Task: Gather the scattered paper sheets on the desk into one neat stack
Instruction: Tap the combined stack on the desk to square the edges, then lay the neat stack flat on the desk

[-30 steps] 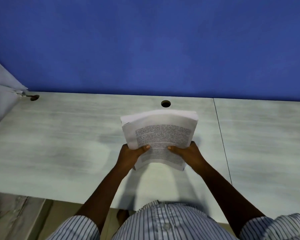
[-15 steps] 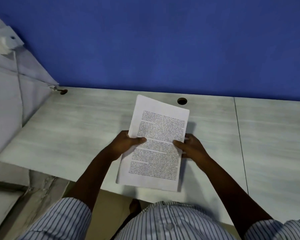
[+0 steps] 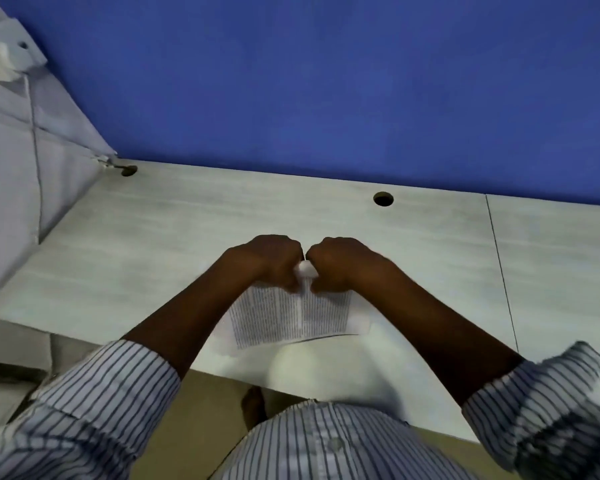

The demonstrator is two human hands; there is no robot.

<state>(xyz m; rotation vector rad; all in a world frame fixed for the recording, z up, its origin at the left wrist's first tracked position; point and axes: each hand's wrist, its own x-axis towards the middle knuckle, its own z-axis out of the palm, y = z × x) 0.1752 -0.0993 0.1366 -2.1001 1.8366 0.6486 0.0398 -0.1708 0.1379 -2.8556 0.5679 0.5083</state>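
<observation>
Left grip (image 3: 267,261) and right grip (image 3: 340,265) clench the sheets (image 3: 291,317) at the far edge; squaring them on the desk (image 3: 153,237), I'd guess.

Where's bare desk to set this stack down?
Bare desk lies left of the left hand, up to the side panel, and right of the right hand, toward the seam. Crowded mid-desk, where both hands hold the paper stack.

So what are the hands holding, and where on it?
The left hand and right hand both grip the paper stack at its far end, fists side by side.
</observation>
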